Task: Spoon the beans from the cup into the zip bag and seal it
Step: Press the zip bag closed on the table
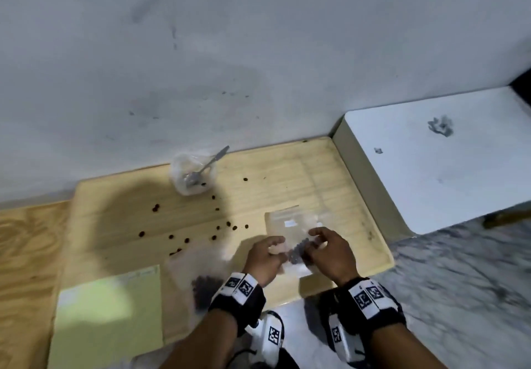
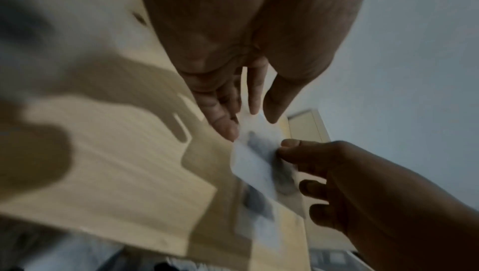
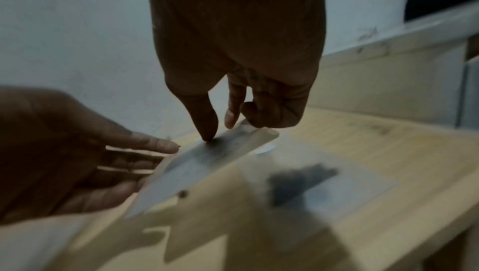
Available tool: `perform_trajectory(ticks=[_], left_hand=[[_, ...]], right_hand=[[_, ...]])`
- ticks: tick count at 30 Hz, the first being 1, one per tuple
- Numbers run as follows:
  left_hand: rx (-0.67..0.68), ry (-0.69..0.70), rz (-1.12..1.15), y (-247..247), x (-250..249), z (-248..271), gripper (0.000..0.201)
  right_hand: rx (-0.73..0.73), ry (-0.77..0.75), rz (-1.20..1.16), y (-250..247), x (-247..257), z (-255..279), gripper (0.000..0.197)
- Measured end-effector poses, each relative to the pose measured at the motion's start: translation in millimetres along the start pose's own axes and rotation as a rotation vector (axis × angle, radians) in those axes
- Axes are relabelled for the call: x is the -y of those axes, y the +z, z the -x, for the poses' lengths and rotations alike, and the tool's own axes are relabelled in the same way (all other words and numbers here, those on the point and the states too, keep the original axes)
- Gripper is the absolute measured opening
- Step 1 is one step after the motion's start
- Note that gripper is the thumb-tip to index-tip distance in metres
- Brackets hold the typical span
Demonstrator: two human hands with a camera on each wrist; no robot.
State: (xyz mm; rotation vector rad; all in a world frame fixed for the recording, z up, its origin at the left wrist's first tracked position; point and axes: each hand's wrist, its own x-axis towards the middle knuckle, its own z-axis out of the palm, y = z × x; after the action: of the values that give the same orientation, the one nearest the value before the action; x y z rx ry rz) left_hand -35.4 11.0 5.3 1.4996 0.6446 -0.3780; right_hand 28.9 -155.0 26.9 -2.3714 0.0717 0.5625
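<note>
Currently: zip bag (image 1: 297,253) w/ beans, lifted just above surface (image 1: 115,196), pinched by left hand (image 1: 265,259) & right hand (image 1: 330,256) grip; risk: unsealed strip gaping or slipping, spilling more beans.

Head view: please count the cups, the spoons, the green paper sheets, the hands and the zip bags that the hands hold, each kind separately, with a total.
Cup: 1
Spoon: 1
Green paper sheet: 1
Hands: 2, left hand and right hand
Held zip bag: 1
Total: 6
</note>
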Motion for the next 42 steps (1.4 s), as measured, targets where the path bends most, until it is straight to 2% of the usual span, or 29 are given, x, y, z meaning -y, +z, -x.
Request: perform_trajectory(ticks=[4, 7, 12, 14, 17, 20, 22, 25, 26, 28, 31, 32, 34, 37, 39, 42], left_hand=[[0.022, -0.043, -0.039, 62.7, -8.0, -29.7, 0.036], [0.045, -0.116, -0.086, 82.5, -4.2, -41.3, 0.041], [0.049, -0.115, -0.126, 83.0, 0.5, -42.3, 0.043], [0.027, -0.079, -0.114, 74.6, -0.7, -37.0, 0.038], [-0.033, 0.001, -0.065, 48.1, -5.9, -20.5, 0.025], [-0.176, 0.075, -0.040, 3.9, -5.5, 3.4, 0.014], [-0.311, 0.082, -0.044, -31.6, 1.9, 22.7, 0.011], [-0.544, 0.019, -0.096, -85.2, 25.9, 53.7, 0.007], [-0.624, -0.008, -0.109, -100.8, 37.2, 64.8, 0.007], [-0.698, -0.053, -0.171, -120.6, 59.9, 76.1, 0.007], [-0.613, -0.102, -0.208, -128.2, 83.9, 79.1, 0.010], [-0.565, -0.109, -0.216, -144.0, 99.2, 91.3, 0.010], [-0.470, -0.078, -0.276, -132.4, 101.8, 85.1, 0.009], [-0.466, -0.074, -0.191, -127.2, 104.9, 87.2, 0.014], [-0.490, -0.074, -0.120, -128.4, 109.7, 86.9, 0.016], [-0.540, -0.032, -0.051, -128.2, 107.6, 91.6, 0.015]], right_hand=[[-0.041, 0.035, 0.185, -28.4, -35.0, -25.8, 0.034], [-0.012, 0.057, 0.244, -32.1, -50.2, -35.0, 0.036], [0.020, 0.060, 0.256, -26.3, -62.3, -34.6, 0.050], [-0.067, 0.022, 0.229, -22.2, -60.4, -30.0, 0.045], [-0.190, -0.122, 0.126, -7.3, -42.6, -15.9, 0.032], [-0.079, -0.256, -0.020, 26.5, -10.3, 6.3, 0.021], [0.082, -0.266, -0.026, 55.2, 12.5, 22.7, 0.014], [0.298, -0.230, 0.072, 100.5, 36.2, 45.4, 0.014], [0.324, -0.208, 0.100, 114.1, 43.2, 52.7, 0.018], [0.308, -0.176, 0.192, 132.4, 51.6, 60.8, 0.047], [0.307, -0.104, 0.271, 144.7, 59.0, 69.7, 0.068], [0.313, -0.119, 0.316, 161.3, 70.8, 85.3, 0.069], [0.284, -0.095, 0.314, 157.2, 64.8, 82.2, 0.068], [0.229, -0.081, 0.257, 159.0, 59.7, 85.1, 0.074], [0.172, -0.095, 0.196, 161.0, 57.4, 88.6, 0.069], [0.127, -0.137, 0.162, 161.0, 57.0, 90.0, 0.043]])
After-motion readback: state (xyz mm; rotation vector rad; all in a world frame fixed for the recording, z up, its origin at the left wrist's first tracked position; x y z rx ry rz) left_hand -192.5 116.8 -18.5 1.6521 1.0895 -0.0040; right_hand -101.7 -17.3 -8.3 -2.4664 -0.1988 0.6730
